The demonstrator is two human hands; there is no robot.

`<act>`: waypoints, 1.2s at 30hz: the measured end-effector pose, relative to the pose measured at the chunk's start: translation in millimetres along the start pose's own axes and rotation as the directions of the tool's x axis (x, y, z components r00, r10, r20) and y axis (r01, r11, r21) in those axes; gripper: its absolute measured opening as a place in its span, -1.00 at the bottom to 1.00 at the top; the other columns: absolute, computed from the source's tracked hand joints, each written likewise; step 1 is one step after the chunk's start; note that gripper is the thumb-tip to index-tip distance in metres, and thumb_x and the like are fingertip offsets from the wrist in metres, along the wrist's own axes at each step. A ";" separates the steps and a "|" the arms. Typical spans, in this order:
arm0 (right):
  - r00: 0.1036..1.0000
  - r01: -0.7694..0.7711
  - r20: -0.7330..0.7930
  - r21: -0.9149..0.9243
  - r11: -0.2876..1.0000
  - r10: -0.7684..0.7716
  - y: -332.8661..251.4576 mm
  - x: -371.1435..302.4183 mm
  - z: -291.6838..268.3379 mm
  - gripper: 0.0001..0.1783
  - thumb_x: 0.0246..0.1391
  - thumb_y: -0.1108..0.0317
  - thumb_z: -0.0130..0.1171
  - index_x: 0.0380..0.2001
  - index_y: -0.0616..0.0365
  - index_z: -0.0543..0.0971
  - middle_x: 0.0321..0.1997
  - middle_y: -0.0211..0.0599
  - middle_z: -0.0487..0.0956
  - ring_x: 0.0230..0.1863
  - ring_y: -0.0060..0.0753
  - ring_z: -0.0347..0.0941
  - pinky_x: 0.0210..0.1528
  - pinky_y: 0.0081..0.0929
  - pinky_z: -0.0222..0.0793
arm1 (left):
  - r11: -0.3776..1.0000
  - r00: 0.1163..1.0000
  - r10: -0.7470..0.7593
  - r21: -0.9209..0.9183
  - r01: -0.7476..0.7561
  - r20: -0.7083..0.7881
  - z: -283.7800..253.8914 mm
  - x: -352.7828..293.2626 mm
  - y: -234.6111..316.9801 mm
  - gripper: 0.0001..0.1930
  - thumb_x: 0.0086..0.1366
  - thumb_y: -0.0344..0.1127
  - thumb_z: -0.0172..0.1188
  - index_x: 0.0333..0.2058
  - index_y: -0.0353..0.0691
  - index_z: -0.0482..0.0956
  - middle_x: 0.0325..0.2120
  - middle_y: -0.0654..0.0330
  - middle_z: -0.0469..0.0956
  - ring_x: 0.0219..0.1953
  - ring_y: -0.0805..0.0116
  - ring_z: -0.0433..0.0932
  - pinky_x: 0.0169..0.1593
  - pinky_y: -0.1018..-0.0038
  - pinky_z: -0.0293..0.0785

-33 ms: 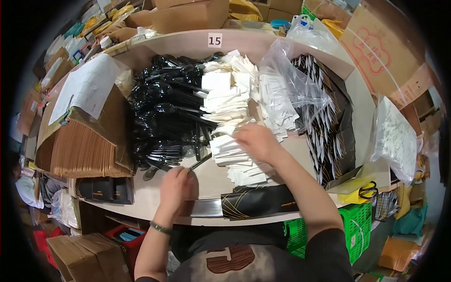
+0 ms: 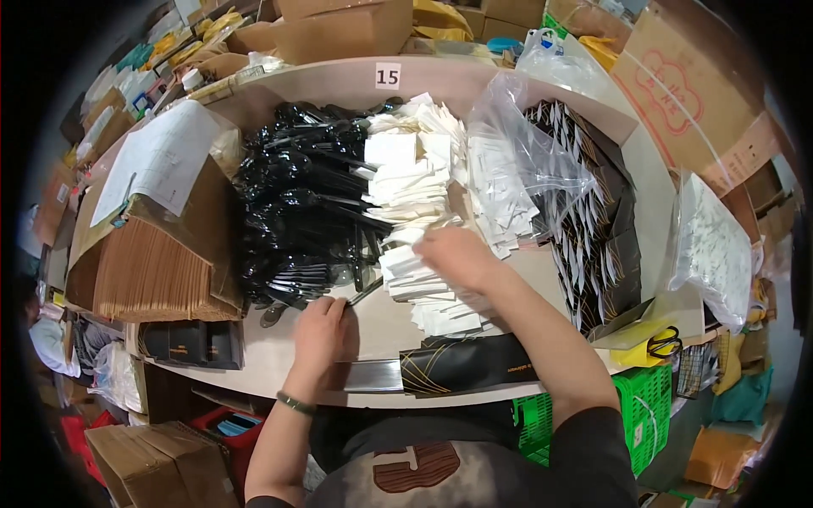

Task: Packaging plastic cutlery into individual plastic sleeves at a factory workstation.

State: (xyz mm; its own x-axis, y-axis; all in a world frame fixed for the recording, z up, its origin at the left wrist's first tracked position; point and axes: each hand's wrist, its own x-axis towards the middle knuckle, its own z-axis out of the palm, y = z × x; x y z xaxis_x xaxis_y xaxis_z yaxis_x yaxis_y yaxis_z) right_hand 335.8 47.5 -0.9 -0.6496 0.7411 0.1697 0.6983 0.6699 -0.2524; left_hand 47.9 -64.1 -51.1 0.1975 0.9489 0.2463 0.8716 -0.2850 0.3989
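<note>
My left hand [image 2: 322,328] is closed near the table's front, around dark plastic cutlery [image 2: 366,292] whose thin end sticks out to the right. My right hand [image 2: 457,256] reaches into the column of folded white napkins [image 2: 411,182], its fingers pinched at the edge of one napkin; the fingertips are partly hidden. Left of the napkins lies a heap of glossy black plastic spoons and forks [image 2: 288,199]. Flat on the front edge, between my forearms, rests a black paper sleeve with gold lines [image 2: 466,366], beside a metal strip [image 2: 364,375].
Small white packets [image 2: 500,190] lie right of the napkins, partly under a clear plastic bag [image 2: 542,152]. Further right stand rows of filled black sleeves [image 2: 605,229]. A carton of brown cards [image 2: 157,271] occupies the left. Scissors [image 2: 663,343] and a green crate [image 2: 639,415] are at front right.
My right hand has shifted slightly left over the napkins. My left hand has moved a little to the right with the cutlery, of which a shorter length now shows.
</note>
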 end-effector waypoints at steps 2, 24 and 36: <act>0.986 0.017 0.165 -0.102 0.995 0.000 -4.7 13.0 5.5 -0.89 0.02 0.41 0.17 -0.39 0.17 0.64 -0.31 -0.13 0.63 -0.21 -0.03 0.60 -0.16 -0.17 0.53 | 0.997 0.995 -0.074 0.044 0.071 0.069 2.8 9.9 1.2 -0.84 0.15 -0.40 0.24 -0.26 -0.18 0.59 -0.30 0.07 0.56 -0.20 -0.01 0.54 -0.15 0.18 0.50; 0.966 -0.225 0.249 0.694 0.684 0.065 -186.3 -33.5 8.3 -0.70 0.15 0.15 0.28 -0.41 0.20 0.56 -0.40 -0.08 0.48 -0.37 -0.03 0.48 -0.30 -0.16 0.39 | 0.884 0.912 -0.403 -0.229 0.408 0.069 -37.9 -34.3 -16.2 -0.84 0.27 -0.35 0.21 -0.20 -0.24 0.54 -0.35 -0.07 0.61 -0.30 -0.09 0.59 -0.23 0.15 0.49; 1.000 0.029 -0.001 0.214 0.976 -0.030 -177.0 -60.3 35.5 -0.61 -0.05 0.22 0.39 -0.20 0.19 0.54 -0.24 -0.16 0.52 -0.18 -0.06 0.45 -0.13 -0.16 0.36 | 0.804 0.915 -0.361 -0.558 0.208 -0.178 -0.4 -102.0 13.4 -0.90 0.38 -0.43 0.04 -0.31 -0.31 0.49 -0.43 0.08 0.47 -0.37 0.19 0.46 -0.24 0.40 0.40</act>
State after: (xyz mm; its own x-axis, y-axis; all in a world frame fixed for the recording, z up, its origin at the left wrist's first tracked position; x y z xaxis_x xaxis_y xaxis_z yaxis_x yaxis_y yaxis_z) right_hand 240.7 -117.3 -0.3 -0.6697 0.7209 0.1783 0.5982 0.6660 -0.4457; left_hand 39.3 -164.7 -70.6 -0.2137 0.9472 0.2390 0.4913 -0.1072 0.8644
